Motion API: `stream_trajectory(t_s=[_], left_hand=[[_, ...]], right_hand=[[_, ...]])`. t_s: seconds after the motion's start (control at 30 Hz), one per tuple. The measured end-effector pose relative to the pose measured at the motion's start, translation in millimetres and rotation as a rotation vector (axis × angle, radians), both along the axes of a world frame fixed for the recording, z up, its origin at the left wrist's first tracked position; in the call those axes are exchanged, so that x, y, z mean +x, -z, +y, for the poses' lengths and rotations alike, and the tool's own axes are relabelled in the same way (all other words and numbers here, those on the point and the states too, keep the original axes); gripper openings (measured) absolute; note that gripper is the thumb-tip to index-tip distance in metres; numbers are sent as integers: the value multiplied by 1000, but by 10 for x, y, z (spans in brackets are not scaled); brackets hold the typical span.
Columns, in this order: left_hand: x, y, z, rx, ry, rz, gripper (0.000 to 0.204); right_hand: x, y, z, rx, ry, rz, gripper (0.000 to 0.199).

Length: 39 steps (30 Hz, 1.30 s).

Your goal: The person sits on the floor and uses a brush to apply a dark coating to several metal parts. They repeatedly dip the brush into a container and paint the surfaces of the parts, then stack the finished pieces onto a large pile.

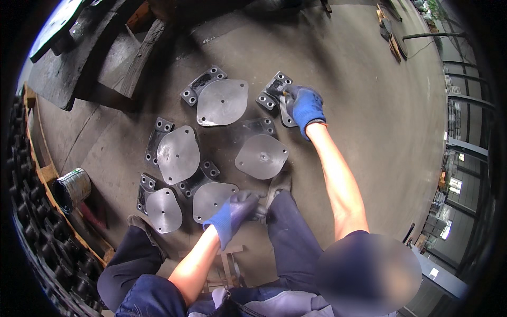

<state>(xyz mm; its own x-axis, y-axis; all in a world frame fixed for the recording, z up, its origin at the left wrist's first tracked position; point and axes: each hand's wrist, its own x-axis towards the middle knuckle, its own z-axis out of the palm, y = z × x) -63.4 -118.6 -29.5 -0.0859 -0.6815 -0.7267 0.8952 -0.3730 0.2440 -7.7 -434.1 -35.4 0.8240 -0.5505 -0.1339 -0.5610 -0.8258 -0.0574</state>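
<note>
My right hand [306,105], in a blue glove with a dark palm, is closed over a dark metal bracket [274,89] with bolt holes. A small yellowish spot shows at its fingertips, too small to name. The grey plate [287,115] of that part is half covered by the hand. My left hand [242,207], gloved alike, is curled beside a grey rounded plate [208,201] near my knees; what it holds, if anything, is hidden. Around them lie several similar bracket-and-plate parts, among them a large plate [224,108], a plate [179,158] at left and one [261,161] in the middle.
A small plate [165,214] lies by my left foot. Left of it stand a metal can [74,187] and wood-edged stacks of dark metal parts [39,222]. Heavy dark metal pieces [90,63] rise at the far left. A blurred round shape [367,274] covers the lower right.
</note>
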Motion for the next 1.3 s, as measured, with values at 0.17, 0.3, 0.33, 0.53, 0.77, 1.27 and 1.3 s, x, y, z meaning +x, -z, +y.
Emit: stream_trajectory(t_s=[0.17,0.3,0.33,0.53,0.77,1.27,1.3], left_hand=[[1,26,5,6,5,-3,36],[20,-8,-10,20,10,-8,36],[2,-2,7,15,0,-5,36],[19,-60,-25,35,26,-14,36],[-19,16,-13,26,16,-6,35],[13,24,7,14,2,13,36],[24,20,-9,18,14,2,36]], right_hand=[[-77,1,21,-3,-15,-33,24],[-108,-38,14,-19,8,23,24],[-106,-40,13,-27,15,49,25],[5,-166,42,-99,45,85,25],[-47,-45,-66,-128,67,-11,25],[-50,-150,-21,-76,63,87,28],[-36,-143,-10,-64,49,79,27]])
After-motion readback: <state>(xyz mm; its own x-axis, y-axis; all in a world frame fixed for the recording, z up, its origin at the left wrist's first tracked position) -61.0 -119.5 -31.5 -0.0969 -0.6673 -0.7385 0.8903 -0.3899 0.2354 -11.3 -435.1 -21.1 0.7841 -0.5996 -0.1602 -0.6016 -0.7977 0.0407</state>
